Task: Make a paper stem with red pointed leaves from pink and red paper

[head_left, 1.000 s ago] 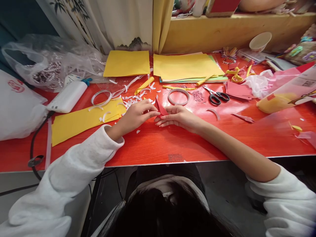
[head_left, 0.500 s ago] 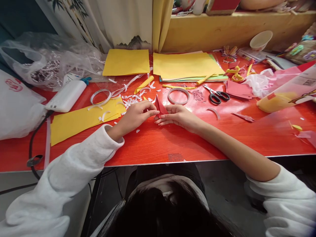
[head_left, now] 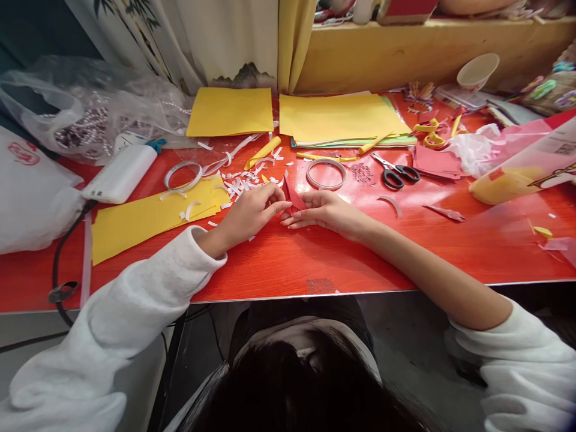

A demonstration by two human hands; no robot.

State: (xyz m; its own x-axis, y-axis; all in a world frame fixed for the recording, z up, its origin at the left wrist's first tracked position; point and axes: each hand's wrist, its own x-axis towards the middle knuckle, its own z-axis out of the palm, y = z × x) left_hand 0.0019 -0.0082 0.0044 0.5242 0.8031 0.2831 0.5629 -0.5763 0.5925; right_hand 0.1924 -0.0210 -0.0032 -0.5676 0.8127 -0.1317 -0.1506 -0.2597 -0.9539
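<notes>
A small piece of folded red paper [head_left: 293, 198], pointed at the top, is held between both hands above the red table [head_left: 270, 270]. My left hand [head_left: 255, 215] pinches its left side with thumb and forefinger. From the other side, my right hand [head_left: 330, 215] grips it between thumb and fingers; the fingers partly hide its lower part. White paper scraps [head_left: 240, 185] lie just behind my left hand. Behind my right hand rests a roll of double-sided tape [head_left: 326, 174].
Black-handled scissors [head_left: 399, 174] and red paper squares [head_left: 435, 162] lie to the right. Yellow sheets [head_left: 229, 113] are at the back, and yellow strips [head_left: 148, 228] at left. A white power bank [head_left: 121, 174] with a cable sits near plastic bags [head_left: 33, 198]. A rolled red paper piece [head_left: 444, 212] lies at right.
The right side of the red paper appears slightly more spread above my right fingers. Both hands stay almost in place, still holding it.
</notes>
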